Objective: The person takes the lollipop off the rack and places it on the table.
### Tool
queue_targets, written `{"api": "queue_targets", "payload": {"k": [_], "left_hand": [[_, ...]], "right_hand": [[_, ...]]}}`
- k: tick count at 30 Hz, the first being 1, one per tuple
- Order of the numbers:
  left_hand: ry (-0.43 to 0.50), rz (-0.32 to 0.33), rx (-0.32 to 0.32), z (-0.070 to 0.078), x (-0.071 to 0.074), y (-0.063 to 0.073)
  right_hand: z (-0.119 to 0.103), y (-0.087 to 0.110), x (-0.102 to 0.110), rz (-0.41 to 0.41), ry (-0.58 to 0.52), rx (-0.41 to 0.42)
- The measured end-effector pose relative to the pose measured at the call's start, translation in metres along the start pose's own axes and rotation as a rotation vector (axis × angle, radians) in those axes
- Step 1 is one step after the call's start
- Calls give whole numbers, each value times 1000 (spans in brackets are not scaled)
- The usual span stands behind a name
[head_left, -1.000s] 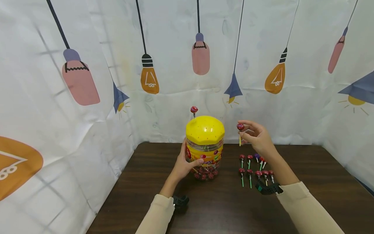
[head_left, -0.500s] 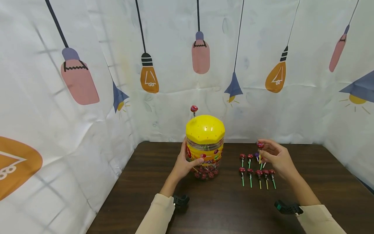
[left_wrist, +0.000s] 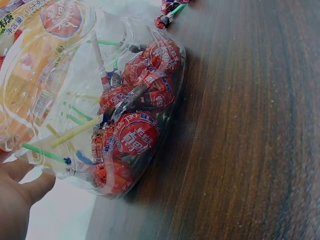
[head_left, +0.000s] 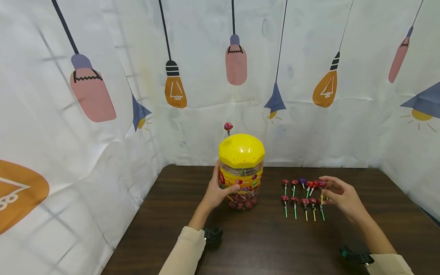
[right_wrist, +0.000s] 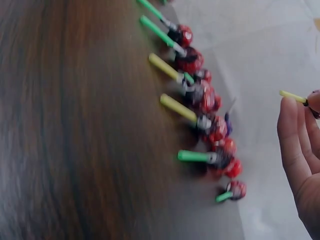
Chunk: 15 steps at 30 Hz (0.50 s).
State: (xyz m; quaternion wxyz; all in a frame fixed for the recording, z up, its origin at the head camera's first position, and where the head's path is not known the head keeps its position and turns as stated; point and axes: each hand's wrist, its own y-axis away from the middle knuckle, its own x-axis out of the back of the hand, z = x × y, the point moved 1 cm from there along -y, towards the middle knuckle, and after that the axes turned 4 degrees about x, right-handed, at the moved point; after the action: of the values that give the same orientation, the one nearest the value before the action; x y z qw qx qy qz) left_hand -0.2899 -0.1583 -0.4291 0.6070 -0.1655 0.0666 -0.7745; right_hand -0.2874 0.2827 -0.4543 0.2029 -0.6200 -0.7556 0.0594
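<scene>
My left hand grips the side of a clear plastic jar with a yellow lid. Red-wrapped lollipops fill its bottom, heads down, sticks up. Between thumb and fingers, my right hand pinches a lollipop by its wrapped head, its yellow stick pointing down. That hand hovers at the right end of two rows of lollipops on the table; whether the pinched one touches the table I cannot tell. Another lollipop stands upright behind the lid's back edge, its lower stick hidden.
The dark wooden table ends at the back against a white curtain printed with lamps. The rows lie right of the jar, mostly red heads with one purple lollipop in the back row. Each wrist wears a black band.
My right hand has carried the lollipop rightward and down, from beside the jar to the right end of the rows. My left hand and the jar have stayed put.
</scene>
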Motion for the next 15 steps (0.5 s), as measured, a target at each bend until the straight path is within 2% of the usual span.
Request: {"api": "queue_targets", "payload": {"k": [11, 15], "left_hand": [[0, 11, 5, 2, 0, 1], [2, 6, -6, 4, 0, 2]], "right_hand": [[17, 10, 21, -70, 141, -20], [23, 12, 26, -90, 184, -61]]}}
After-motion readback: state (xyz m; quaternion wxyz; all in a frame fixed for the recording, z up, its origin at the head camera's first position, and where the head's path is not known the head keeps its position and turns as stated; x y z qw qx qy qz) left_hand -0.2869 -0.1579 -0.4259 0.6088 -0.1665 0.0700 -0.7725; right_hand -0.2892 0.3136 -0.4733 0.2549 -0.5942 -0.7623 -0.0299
